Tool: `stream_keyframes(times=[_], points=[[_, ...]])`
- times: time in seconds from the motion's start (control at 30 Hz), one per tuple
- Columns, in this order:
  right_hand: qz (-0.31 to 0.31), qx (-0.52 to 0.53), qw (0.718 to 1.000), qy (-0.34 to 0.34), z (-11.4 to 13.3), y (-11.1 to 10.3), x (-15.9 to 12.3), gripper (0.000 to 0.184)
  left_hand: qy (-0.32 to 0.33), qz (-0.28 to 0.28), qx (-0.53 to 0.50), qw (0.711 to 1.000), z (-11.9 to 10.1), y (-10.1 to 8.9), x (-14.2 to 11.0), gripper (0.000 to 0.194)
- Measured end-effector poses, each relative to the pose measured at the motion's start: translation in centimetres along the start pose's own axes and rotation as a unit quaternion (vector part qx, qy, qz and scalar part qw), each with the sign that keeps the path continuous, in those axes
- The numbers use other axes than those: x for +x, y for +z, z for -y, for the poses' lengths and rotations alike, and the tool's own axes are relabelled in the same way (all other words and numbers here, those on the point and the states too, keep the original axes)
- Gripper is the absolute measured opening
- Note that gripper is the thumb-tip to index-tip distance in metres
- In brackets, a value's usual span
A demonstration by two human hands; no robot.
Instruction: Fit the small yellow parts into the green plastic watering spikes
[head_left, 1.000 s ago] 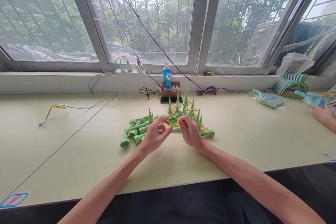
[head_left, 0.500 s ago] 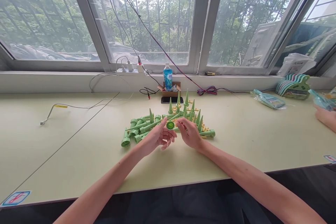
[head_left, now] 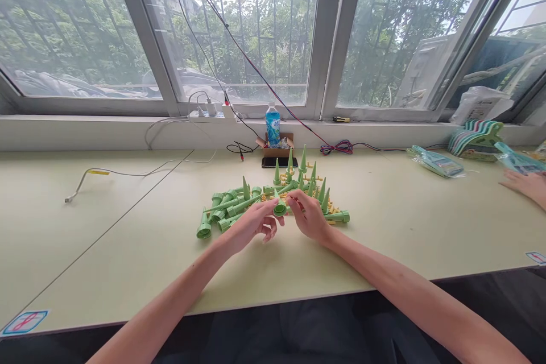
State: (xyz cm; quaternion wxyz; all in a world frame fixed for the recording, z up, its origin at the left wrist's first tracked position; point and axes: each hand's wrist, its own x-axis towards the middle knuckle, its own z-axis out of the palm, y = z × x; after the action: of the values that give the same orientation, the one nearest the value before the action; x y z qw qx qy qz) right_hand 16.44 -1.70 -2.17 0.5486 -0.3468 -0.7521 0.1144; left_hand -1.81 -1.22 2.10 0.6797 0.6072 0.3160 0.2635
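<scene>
My left hand [head_left: 261, 220] is closed on a green plastic watering spike [head_left: 280, 209], whose round hollow end faces me. Close by on the right, my right hand [head_left: 309, 217] has its fingers pinched together; whatever is between the fingertips is too small to make out. Several green watering spikes [head_left: 230, 205] lie in a heap on the table beyond my left hand. Behind my right hand, more spikes stand point up [head_left: 303, 160] among a scatter of small yellow plastic valves [head_left: 335, 209], partly hidden by the hand.
A blue-labelled bottle [head_left: 273, 126] stands in a small cardboard box [head_left: 277, 151] behind a black phone [head_left: 280, 162]. A bagged packet [head_left: 439, 161] and a stack of green hangers [head_left: 478, 142] lie at right, near another person's hand [head_left: 526, 185]. A thin cable [head_left: 128, 174] crosses the left side.
The spike in my left hand has tilted, so its open end points lower and its tip shows above. The other person's hand at right has moved left and lowered the bagged packet onto the table.
</scene>
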Motion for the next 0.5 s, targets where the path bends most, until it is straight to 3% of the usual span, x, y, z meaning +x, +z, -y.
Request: stream_keyframes(times=[0.3,0.4,0.5], points=[[-0.001,0.005,1.0,0.016,-0.1,-0.1,0.0,0.02,0.092,-0.059,0.165,0.98,0.3,0.3,-0.1,0.032],[0.0,0.003,1.0,0.025,-0.2,-0.1,0.0,0.021,0.15,-0.088,0.256,0.951,0.9,0.3,0.0,0.025],[0.0,0.008,0.999,0.033,-0.2,0.0,0.0,0.021,0.213,-0.137,0.345,0.904,1.4,0.1,0.2,0.019]])
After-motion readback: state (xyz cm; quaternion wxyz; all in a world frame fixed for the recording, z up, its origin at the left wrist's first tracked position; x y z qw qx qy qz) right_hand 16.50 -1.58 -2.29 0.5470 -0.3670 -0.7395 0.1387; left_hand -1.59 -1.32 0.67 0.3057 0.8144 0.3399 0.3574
